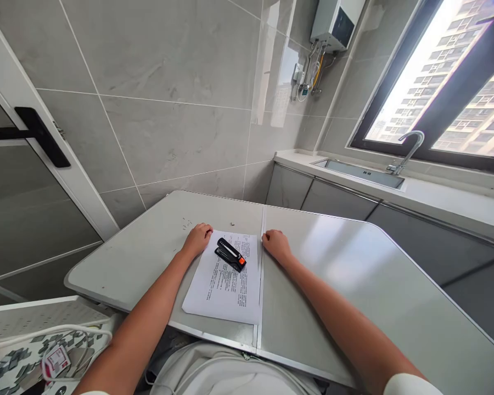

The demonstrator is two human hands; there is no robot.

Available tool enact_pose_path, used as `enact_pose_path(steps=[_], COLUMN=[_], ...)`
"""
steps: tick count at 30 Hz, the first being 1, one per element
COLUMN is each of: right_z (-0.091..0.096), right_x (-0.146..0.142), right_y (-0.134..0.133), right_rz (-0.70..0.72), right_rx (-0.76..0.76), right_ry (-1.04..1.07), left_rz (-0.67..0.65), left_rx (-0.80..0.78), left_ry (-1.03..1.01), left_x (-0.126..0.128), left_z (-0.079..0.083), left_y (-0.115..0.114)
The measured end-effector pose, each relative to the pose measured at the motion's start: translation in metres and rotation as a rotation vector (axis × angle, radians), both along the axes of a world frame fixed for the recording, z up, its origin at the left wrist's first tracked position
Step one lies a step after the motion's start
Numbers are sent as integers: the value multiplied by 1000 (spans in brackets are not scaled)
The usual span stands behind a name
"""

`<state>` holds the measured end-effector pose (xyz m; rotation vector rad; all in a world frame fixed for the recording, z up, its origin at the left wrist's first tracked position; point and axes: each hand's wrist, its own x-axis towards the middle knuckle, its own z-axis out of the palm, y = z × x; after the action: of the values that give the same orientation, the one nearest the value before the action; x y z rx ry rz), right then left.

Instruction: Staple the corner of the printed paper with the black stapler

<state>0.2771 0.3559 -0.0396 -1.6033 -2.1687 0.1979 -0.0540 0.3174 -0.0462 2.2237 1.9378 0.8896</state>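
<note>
Stapler, head view: the black stapler (230, 255) lies on the printed paper (224, 285), near the centre of the frame, between the two hands.
Stapler's long axis: slants from upper left to lower right; the orange end points lower right, and the end where its two arms part points upper left.
Left hand (198, 239): the nearer one, with the stapler to the lower right of its fingers; these are curled together by the paper's upper left corner, apparently touching it, nothing seen in them.
Right hand (276, 244): farther off, the stapler to the lower left of its fingers, also curled together, just beside the paper's right edge, nothing seen in them.
Tabletop (333, 285): small dark bits (186, 224) lie above the left hand.
</note>
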Motion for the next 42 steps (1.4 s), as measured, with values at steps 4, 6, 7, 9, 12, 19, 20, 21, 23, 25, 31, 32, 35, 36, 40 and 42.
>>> enact_pose_path(steps=[4, 6, 7, 9, 12, 19, 20, 21, 23, 25, 31, 32, 35, 36, 40, 42], right_z=[-8, -12, -13, -15, -16, -13, -13, -12, -13, -14, -12, -10, -5, -4, -1, 1], right_x=[57, 64, 64, 60, 56, 55, 50, 44, 28, 11, -9, -9, -11, -13, -25, -29], right_y=[-8, -11, -12, -11, -9, -10, -12, -15, -22, -29, -50, -54, -67, -72, -93, -100], right_rz=[-38, -38, -34, -28, -22, 31, 70, 117, 195, 233, 304, 306, 301, 305, 327, 311], right_rx=[5, 30, 44, 61, 49, 66, 80, 88, 70, 20, -173, -188, -203, -202, -235, -267], right_ry=[-37, -58, -69, -85, -65, 67, 132, 201, 304, 337, 444, 454, 429, 395, 249, 259], left_rz=[-36, -27, -23, -28, -60, -26, -26, -30, -43, -64, -67, -65, -63, -58, 3, 23], left_rx=[28, 27, 21, -2, -44, -50, -48, -48, -59, -77, -84, -81, -57, -46, -8, -7], left_ry=[-8, 15, 38, 90, 146, 107, 83, 55, -11, -91, -231, -230, -214, -210, -250, -285], left_x=[-4, -1, 2, 9, 15, 12, 11, 10, 7, 6, 5, 5, 7, 7, 8, 8], left_z=[-12, -13, -13, -14, -14, -15, -15, -15, -16, -15, -13, -14, -15, -15, -16, -17], left_y=[1, 2, 3, 3, 1, 5, 6, 7, 8, 7, 5, 5, 5, 5, 4, 3])
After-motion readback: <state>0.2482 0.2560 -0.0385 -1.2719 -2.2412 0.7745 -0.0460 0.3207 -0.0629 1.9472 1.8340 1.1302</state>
